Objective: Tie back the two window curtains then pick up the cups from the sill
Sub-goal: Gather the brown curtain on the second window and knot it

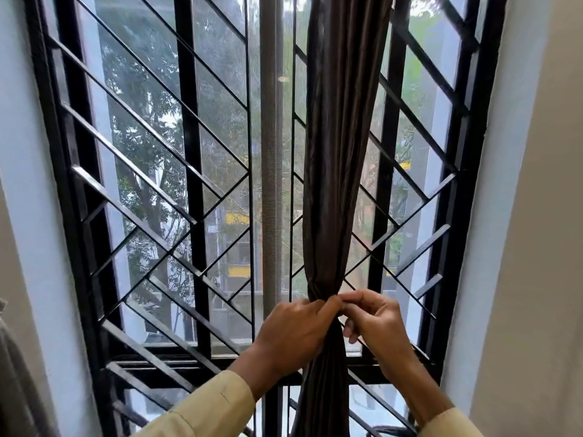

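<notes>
"Head view, quick: where's the curtain?"

"Dark brown curtain (340,152), gathered into one thick rope. It runs from top centre-right of the frame down to the bottom edge. It hangs in front of the black window grille (189,152) and is narrowest at lower centre, where both hands meet."

"Left hand?"

"Left hand (293,332) comes in from lower left, back of hand to camera. Its fingers are curled round the bunched cloth at the narrow point, gripping it."

"Right hand?"

"Right hand (378,323) is just right of the bundle and touches it. Thumb and forefinger are pressed together at the gather, pinching cloth there, with the other fingers curled under. Cannot tell if a tie band sits between the fingertips, too small."

"Anything else?"

"Beige sleeves (202,411) at the bottom edge, both arms. Grey mesh strip (269,152) stands vertical just left of the curtain. The grille has diagonal bars both sides. Trees (142,137) and a building with yellow patches show behind the glass. Pale wall (536,216) at far right, another at far left. Grey shape at the lower left edge, cannot tell what."
</notes>
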